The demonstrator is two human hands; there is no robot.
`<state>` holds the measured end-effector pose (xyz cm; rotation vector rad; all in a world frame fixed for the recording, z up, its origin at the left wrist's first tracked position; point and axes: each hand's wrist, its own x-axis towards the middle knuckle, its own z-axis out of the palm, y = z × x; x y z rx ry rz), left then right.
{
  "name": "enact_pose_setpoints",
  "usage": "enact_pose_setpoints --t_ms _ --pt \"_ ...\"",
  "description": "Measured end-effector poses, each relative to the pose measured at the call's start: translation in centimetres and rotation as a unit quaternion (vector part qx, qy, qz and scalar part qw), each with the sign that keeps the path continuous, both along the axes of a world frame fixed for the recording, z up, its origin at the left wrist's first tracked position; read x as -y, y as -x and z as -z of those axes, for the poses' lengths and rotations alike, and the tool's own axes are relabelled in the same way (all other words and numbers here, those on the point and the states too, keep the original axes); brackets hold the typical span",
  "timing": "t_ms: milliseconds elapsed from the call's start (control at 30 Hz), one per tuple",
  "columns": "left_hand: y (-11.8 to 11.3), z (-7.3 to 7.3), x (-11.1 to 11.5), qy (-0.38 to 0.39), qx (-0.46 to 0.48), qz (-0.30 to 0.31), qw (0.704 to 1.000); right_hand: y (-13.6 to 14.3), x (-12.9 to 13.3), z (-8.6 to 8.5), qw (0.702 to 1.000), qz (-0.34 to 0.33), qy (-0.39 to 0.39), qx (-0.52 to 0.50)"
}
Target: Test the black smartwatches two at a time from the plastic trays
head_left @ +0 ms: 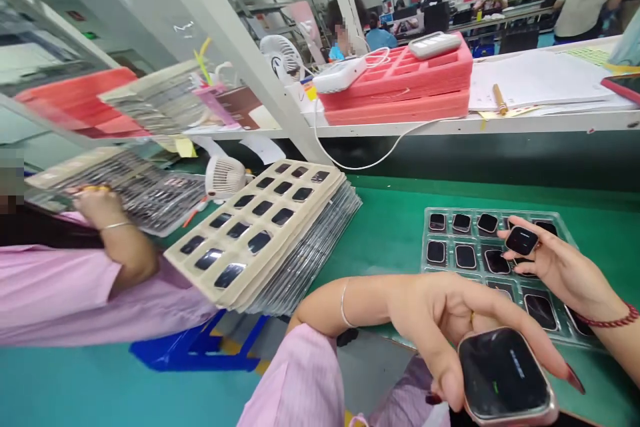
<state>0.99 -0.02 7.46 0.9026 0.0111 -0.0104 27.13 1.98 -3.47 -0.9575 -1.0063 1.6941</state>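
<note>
Close to the camera, my left hand (440,320) grips a smartwatch body (505,373) by its edges, between thumb and fingers. Its dark screen faces up, with small lit marks on it, and no strap shows. Farther right, my right hand (565,267) pinches a second smartwatch body (521,240) by its sides, over a clear plastic tray (425,230). Several more watch bodies, such as a black-faced watch (466,256), sit in the tray's compartments. My two hands hide part of the tray's right side and near edge.
Left of the tray stands a tall stack of trays (255,227), its cream top layer holding dark screens. A co-worker's arm (125,247) reaches over other trays at far left. A white shelf (400,125) crosses behind, carrying red foam trays (395,97); a cable hangs below.
</note>
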Motion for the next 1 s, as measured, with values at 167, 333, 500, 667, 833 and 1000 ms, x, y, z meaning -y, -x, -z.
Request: enact_pose_setpoints --t_ms 167,333,500,667,833,1000 --pt "0.5 0.0 1.0 -0.038 0.043 -0.047 0.997 0.6 -0.4 -1.3 0.999 -0.023 0.02 -0.026" --pt "0.6 -0.3 1.4 -0.038 0.063 -0.142 0.987 2.5 3.2 -6.7 0.996 -0.044 -0.037 -0.068" --pt "-0.7 1.3 -2.2 -0.108 -0.051 -0.304 0.945 4.7 9.2 -12.7 0.971 -0.143 -0.068 -0.177" --pt "-2.9 3.6 -4.7 -0.164 -0.15 -0.347 0.911 4.5 11.5 -15.0 0.973 -0.11 -0.084 -0.186" --pt "-2.7 3.8 -4.4 -0.166 -0.181 -0.352 0.903 4.3 11.5 -15.2 0.975 -0.087 -0.105 -0.173" --pt "-2.7 3.9 -4.6 -0.203 -0.201 -0.37 0.884 3.3 7.6 -12.8 0.986 -0.056 -0.125 -0.097"
